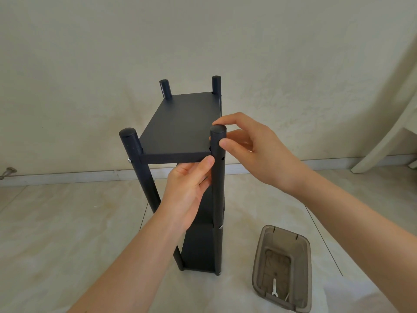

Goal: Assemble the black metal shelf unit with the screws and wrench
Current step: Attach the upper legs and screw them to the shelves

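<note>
**Last corner of the top shelf not yet bolted**

The left hand (187, 188) grips the front edge of the top shelf (180, 125), thumb on its face and fingers curled beneath, right beside the near-right post (218, 211). The right hand (255, 152) pinches that post just under its cap, finger over the top and thumb on the side. Both hands are therefore clamped on, close together at one corner.

The shelf unit (198, 249) stands upright on the floor (67, 222) with four posts and its lower shelves in place. A silver screw (129, 160) shows at the near-left post (140, 172), and another screw head (220, 227) lower on the near-right one. The holes (223, 158) at this corner are empty, so it seems this joint remains to be aligned, screwed and tightened. The wrench (274, 288) lies in a brown bin (259, 256) on the floor nearby. The far corners cannot be judged.
</note>
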The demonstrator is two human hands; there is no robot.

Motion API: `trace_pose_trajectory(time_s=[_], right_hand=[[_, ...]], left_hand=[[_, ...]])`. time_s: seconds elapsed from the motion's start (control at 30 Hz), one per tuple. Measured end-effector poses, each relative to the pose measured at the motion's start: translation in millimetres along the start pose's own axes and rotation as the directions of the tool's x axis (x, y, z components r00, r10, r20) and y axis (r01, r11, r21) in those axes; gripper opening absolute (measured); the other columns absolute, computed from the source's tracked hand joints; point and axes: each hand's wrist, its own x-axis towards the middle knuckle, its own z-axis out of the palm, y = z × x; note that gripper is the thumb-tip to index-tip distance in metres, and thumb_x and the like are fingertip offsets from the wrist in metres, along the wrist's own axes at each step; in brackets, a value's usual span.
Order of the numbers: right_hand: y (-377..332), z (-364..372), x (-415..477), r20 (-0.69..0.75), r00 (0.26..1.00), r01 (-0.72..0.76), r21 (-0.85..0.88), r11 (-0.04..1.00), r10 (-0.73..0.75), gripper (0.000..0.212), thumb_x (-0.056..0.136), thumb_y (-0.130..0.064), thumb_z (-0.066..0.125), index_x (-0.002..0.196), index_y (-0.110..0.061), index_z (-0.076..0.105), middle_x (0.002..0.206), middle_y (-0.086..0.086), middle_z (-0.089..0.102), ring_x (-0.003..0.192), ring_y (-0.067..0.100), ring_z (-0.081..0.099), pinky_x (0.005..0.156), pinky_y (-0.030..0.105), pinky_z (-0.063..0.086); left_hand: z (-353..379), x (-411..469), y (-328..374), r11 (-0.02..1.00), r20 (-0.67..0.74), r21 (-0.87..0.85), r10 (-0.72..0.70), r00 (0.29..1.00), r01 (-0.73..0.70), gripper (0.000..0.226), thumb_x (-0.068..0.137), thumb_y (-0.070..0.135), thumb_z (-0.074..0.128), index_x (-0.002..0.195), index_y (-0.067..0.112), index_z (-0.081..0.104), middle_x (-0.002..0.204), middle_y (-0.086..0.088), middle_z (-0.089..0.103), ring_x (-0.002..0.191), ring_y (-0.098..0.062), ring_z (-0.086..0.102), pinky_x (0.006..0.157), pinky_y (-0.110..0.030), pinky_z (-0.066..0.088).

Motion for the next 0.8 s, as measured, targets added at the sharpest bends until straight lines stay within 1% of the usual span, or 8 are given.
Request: trace_pose_trajectory(time_s=[0.17, 0.27, 0.37, 0.53, 0.6, 0.73, 0.77, 0.8], right_hand=[[4, -4, -5, -0.017, 0.998, -0.052, 0.146, 0.988, 0.056, 0.029, 0.097, -0.025, 0.059, 0.125, -0.033, 0.056, 0.108, -0.011, 0.072, 0.103, -0.001, 0.065, 0.082, 0.008, 0.047], [21, -10, -9, -0.082, 0.983, -0.142, 0.253, 0.957, 0.167, 0.021, 0.097, -0.024, 0.058, 0.118, -0.028, 0.060, 0.103, -0.009, 0.075, 0.097, 0.005, 0.069, 0.088, 0.022, 0.054], [63, -4, -19, -0.050, 0.924, -0.355, 0.253, 0.900, 0.379, 0.014, 0.098, -0.018, 0.056, 0.110, -0.023, 0.062, 0.099, -0.005, 0.075, 0.093, 0.010, 0.071, 0.090, 0.033, 0.057], [154, 35, -59, 0.265, 0.638, -0.737, -0.065, 0.673, 0.723, 0.016, 0.095, -0.017, 0.059, 0.110, -0.012, 0.061, 0.107, 0.010, 0.070, 0.093, 0.022, 0.067, 0.080, 0.031, 0.054], [187, 55, -81, 0.306, 0.528, -0.780, -0.194, 0.595, 0.792, 0.020, 0.095, -0.020, 0.059, 0.108, -0.006, 0.063, 0.102, 0.010, 0.070, 0.089, 0.024, 0.066, 0.077, 0.033, 0.053], [228, 105, -128, 0.279, 0.346, -0.882, -0.228, 0.412, 0.896, 0.019, 0.100, -0.020, 0.053, 0.088, -0.005, 0.056, 0.073, 0.010, 0.054, 0.066, 0.023, 0.047, 0.065, 0.032, 0.037], [236, 120, -139, 0.262, 0.317, -0.895, -0.237, 0.379, 0.912, 0.020, 0.101, -0.023, 0.051, 0.104, -0.004, 0.057, 0.081, 0.012, 0.058, 0.069, 0.022, 0.047, 0.065, 0.030, 0.036], [243, 135, -149, 0.244, 0.285, -0.913, -0.226, 0.340, 0.927, 0.039, 0.103, -0.026, 0.050, 0.131, 0.001, 0.045, 0.098, 0.016, 0.062, 0.077, 0.022, 0.050, 0.063, 0.028, 0.039]], left_hand=[[-1, -1, -1, 1.000, -0.005, 0.018, -0.011, 1.000, 0.011, 0.022, 0.069, 0.028, 0.076, 0.088, 0.019, 0.078, 0.108, -0.007, 0.077, 0.103, -0.020, 0.074, 0.078, -0.026, 0.058], [1, -2, -1, 1.000, 0.016, -0.004, -0.015, 1.000, 0.015, 0.031, 0.069, 0.027, 0.075, 0.098, 0.015, 0.074, 0.109, -0.004, 0.077, 0.104, -0.019, 0.074, 0.078, -0.025, 0.060], [4, -2, -2, 1.000, 0.027, -0.007, -0.010, 1.000, 0.010, 0.037, 0.069, 0.028, 0.074, 0.103, 0.013, 0.071, 0.112, -0.004, 0.076, 0.106, -0.019, 0.073, 0.084, -0.027, 0.059], [10, -3, -5, 1.000, 0.044, -0.009, 0.004, 0.999, -0.004, 0.033, 0.072, 0.025, 0.073, 0.102, 0.012, 0.070, 0.115, -0.005, 0.075, 0.110, -0.020, 0.071, 0.090, -0.030, 0.057], [10, -3, -5, 1.000, 0.040, -0.029, 0.001, 0.999, 0.000, 0.029, 0.072, 0.024, 0.073, 0.098, 0.013, 0.070, 0.115, -0.006, 0.075, 0.110, -0.021, 0.071, 0.092, -0.031, 0.057], [12, -4, -3, 1.000, 0.052, -0.022, -0.003, 0.999, 0.004, 0.029, 0.071, 0.023, 0.072, 0.098, 0.013, 0.070, 0.113, -0.005, 0.076, 0.110, -0.019, 0.071, 0.093, -0.030, 0.058], [12, -5, -3, 1.000, 0.047, -0.025, -0.003, 0.999, 0.004, 0.028, 0.070, 0.023, 0.073, 0.097, 0.013, 0.071, 0.111, -0.004, 0.077, 0.108, -0.019, 0.072, 0.091, -0.029, 0.059], [13, -5, -3, 1.000, 0.042, -0.028, 0.000, 0.999, 0.001, 0.027, 0.070, 0.023, 0.073, 0.095, 0.014, 0.071, 0.109, -0.003, 0.077, 0.107, -0.018, 0.072, 0.090, -0.029, 0.059]])
